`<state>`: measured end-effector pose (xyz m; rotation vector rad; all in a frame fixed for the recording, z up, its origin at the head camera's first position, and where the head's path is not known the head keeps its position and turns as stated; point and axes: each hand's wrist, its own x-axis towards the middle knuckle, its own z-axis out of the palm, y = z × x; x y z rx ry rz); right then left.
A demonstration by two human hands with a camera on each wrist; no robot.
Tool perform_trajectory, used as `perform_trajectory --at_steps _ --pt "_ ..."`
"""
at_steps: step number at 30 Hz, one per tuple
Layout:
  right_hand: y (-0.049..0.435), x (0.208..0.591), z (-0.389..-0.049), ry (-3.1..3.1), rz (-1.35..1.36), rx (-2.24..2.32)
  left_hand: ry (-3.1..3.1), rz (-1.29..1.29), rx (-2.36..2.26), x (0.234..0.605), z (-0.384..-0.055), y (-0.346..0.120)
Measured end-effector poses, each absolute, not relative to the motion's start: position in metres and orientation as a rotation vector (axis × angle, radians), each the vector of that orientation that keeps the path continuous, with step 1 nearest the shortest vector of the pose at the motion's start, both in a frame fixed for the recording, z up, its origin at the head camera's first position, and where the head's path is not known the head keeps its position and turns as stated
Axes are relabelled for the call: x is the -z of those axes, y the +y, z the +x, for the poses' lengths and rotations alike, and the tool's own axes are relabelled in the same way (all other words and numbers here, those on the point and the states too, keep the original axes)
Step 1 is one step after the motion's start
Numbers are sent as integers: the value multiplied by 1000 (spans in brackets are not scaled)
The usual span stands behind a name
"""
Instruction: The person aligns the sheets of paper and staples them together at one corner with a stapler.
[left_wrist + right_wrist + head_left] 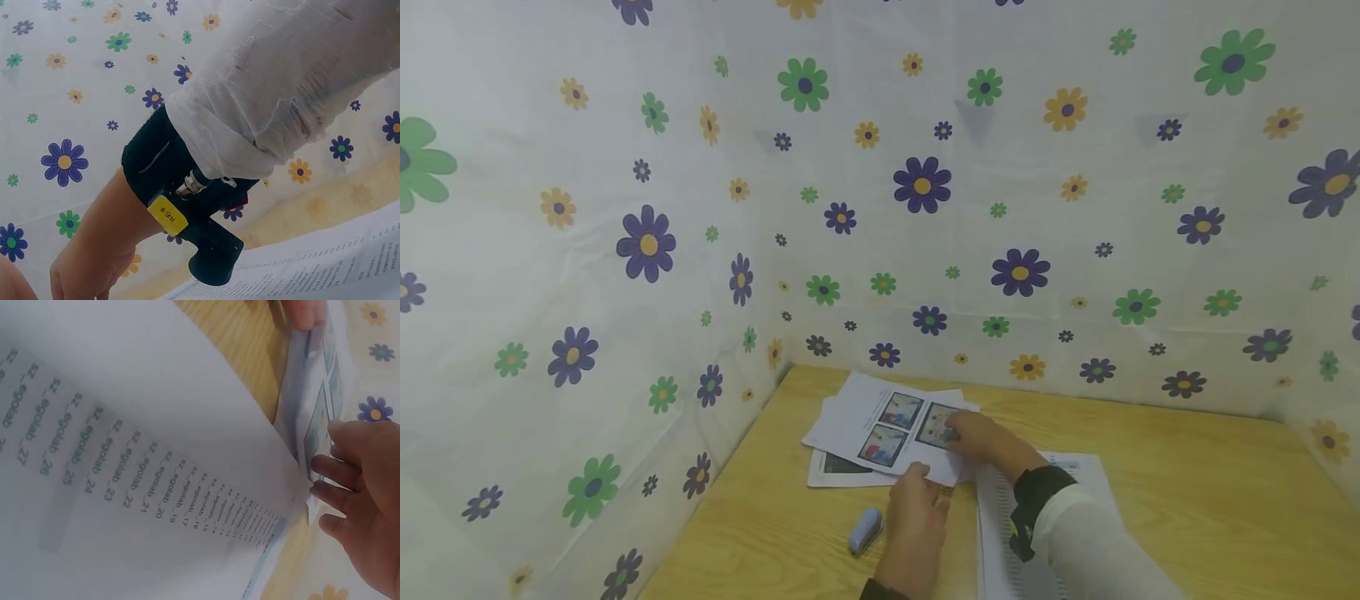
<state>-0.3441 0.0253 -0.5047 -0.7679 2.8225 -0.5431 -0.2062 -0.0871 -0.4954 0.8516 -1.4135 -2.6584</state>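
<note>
A printed sheet (842,425) with several photos lies on top of other sheets (835,479) near the back of the table. At the right edge of this pile, my right hand (981,437) pinches the printed paper between thumb and fingers, as the right wrist view also shows (369,494). My left hand (916,512) is at the near edge of the top sheet, its fingers fairly straight; what lies under the fingertips is hidden. A small light-blue stapler (866,530) rests on the table left of my left hand. The left wrist view mostly shows the right forearm's sleeve (269,94).
Under my right forearm lies a separate list of printed lines (144,462), close to the photo sheets. The wooden table (1210,492) meets a flower-patterned curtain (1075,275) at the back and left.
</note>
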Motion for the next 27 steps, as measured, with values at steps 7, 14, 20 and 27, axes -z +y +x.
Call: perform_trajectory --at_steps 7,14,20,27 --pt "26 508 -350 2814 -697 558 -1339 730 2753 503 -213 -88" --pt "28 518 -358 2875 -591 613 -1298 713 2691 515 -217 -88" --pt "29 516 -357 2851 -488 764 -1210 701 2648 520 -221 -88" --pt "31 508 -351 2854 -448 896 -1114 811 2648 507 -220 -92"
